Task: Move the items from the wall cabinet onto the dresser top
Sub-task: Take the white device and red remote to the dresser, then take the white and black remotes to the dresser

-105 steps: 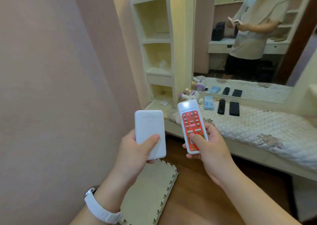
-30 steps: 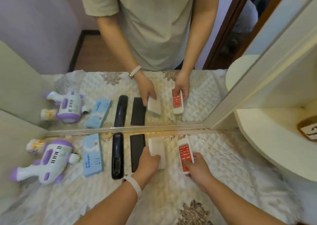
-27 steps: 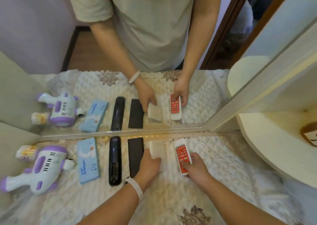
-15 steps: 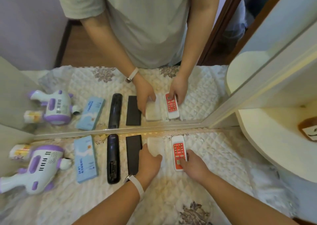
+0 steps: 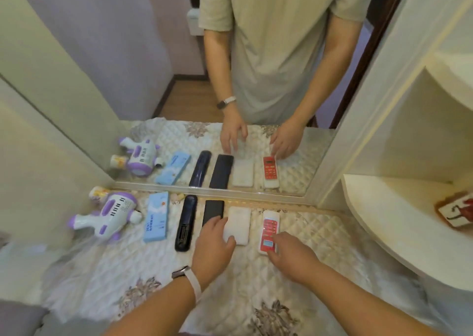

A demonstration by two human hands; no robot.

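A white power bank (image 5: 239,223) lies flat on the quilted dresser top (image 5: 320,235), near the mirror. To its right lies a red-and-white remote (image 5: 269,229). My left hand (image 5: 213,248) rests over the power bank's near left corner, fingers spread, thumb touching its edge. My right hand (image 5: 291,257) hovers at the remote's near end, fingertips touching it. Neither hand grips its item.
Left of the power bank lie a flat black device (image 5: 213,214), a dark remote (image 5: 186,225), a blue box (image 5: 156,216) and a purple-and-white toy (image 5: 110,214). A mirror (image 5: 153,79) backs the dresser. A cream shelf (image 5: 399,223) with a small picture block (image 5: 455,211) stands at right.
Both hands have set the power bank and the red remote down on the dresser top and loosened their hold, drawing back toward me. The camera has tilted up a little.
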